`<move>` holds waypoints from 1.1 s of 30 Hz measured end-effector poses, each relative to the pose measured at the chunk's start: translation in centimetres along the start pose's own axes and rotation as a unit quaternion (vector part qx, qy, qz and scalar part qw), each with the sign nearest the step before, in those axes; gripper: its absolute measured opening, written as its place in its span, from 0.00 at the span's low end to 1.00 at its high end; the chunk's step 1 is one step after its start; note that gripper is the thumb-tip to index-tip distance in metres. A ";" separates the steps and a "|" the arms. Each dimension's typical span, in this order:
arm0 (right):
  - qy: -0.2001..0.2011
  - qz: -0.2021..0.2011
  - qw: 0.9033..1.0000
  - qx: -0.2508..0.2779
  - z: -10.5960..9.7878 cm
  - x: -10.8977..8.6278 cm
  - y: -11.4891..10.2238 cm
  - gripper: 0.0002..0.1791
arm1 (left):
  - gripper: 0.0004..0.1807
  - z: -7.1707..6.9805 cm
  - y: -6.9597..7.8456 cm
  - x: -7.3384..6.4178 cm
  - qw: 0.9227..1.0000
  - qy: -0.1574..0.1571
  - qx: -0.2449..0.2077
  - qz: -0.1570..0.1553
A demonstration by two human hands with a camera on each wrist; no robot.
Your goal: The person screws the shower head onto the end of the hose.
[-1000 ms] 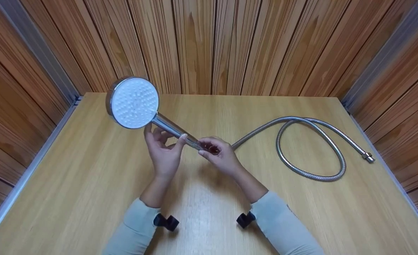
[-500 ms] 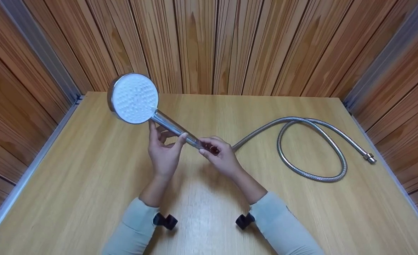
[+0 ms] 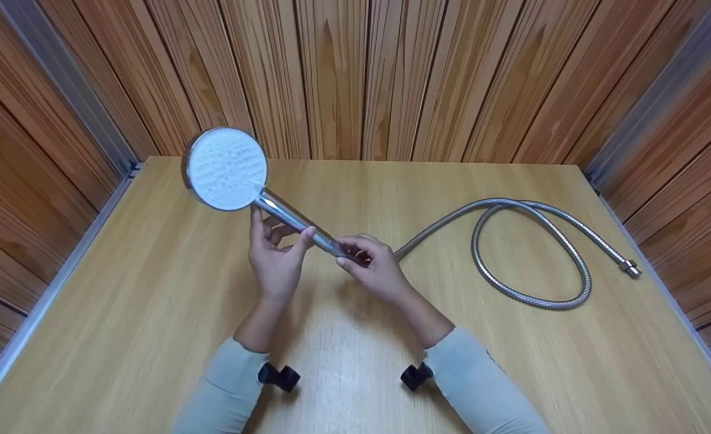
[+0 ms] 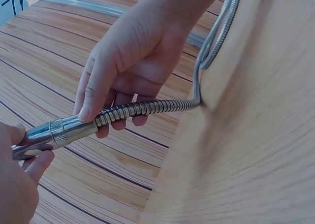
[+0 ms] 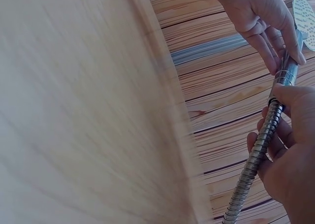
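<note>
A chrome shower head (image 3: 227, 169) with a round white nozzle face is held above the table, face toward the head camera. My left hand (image 3: 275, 265) grips its handle (image 3: 292, 217), thumb on the near side and fingers behind. At the handle's lower end my right hand (image 3: 376, 265) pinches the smooth metal end nut (image 4: 74, 129) of a ribbed metal shower hose (image 5: 253, 162). In the left wrist view the nut meets the handle end in line, with no gap visible. Whether the threads are engaged cannot be seen.
From my right hand the hose runs to the right and lies in a loop (image 3: 585, 283) on the wooden table (image 3: 150, 301). Its free end, a hex fitting (image 3: 629, 269), lies near the table's right edge. Wood-panelled walls (image 3: 331, 78) stand behind and at both sides.
The shower head has risen slightly and its face has turned a little. Both hands keep their places on the handle and the hose nut. The hose loop stays put.
</note>
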State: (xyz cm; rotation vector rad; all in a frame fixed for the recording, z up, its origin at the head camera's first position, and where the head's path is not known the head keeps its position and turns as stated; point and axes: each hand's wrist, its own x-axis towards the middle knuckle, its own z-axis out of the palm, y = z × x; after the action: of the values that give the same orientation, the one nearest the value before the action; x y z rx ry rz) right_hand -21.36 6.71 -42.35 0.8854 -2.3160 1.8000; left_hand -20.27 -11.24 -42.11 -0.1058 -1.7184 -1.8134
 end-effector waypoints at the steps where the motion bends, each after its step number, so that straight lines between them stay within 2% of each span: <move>1: -0.001 -0.004 1.000 -0.002 0.0 0.0 0.6 0.16 | 0.53 0.0 0.0 0.0 1.000 0.003 -0.005 -0.003; 6: 0.003 -0.030 0.999 -0.031 0.0 0.0 4.0 0.18 | 0.51 -0.5 -0.1 0.2 0.999 0.023 -0.034 -0.009; 7: 0.005 -0.034 0.999 -0.037 -0.1 0.0 4.7 0.19 | 0.51 -0.7 -0.4 0.4 0.999 0.028 -0.039 -0.009; 14: 0.010 -0.052 0.994 -0.093 -1.0 0.0 5.7 0.13 | 0.51 -1.1 -0.5 0.6 0.998 0.044 -0.053 -0.013; 20: -0.020 -0.073 0.981 -0.180 -2.0 0.3 6.3 0.11 | 0.50 -1.1 -0.9 0.7 0.997 0.054 -0.054 0.004; 23: -0.033 -0.069 0.972 -0.220 -2.7 0.4 6.8 0.10 | 0.50 -1.3 -1.0 0.8 0.997 0.057 -0.054 0.012; 27: -0.042 -0.044 0.964 -0.259 -3.6 0.4 7.2 0.09 | 0.50 -1.7 -1.1 0.8 0.996 0.066 -0.053 0.002; 33: -0.066 -0.025 0.961 -0.269 -4.3 0.5 7.5 0.09 | 0.51 -2.1 -1.3 0.9 0.994 0.083 -0.061 -0.032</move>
State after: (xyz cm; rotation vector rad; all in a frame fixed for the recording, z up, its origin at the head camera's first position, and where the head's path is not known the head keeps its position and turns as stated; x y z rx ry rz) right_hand -26.57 11.55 -47.30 0.9688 -2.6293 1.0189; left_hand -20.85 -13.56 -43.10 0.0479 -1.5128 -1.9160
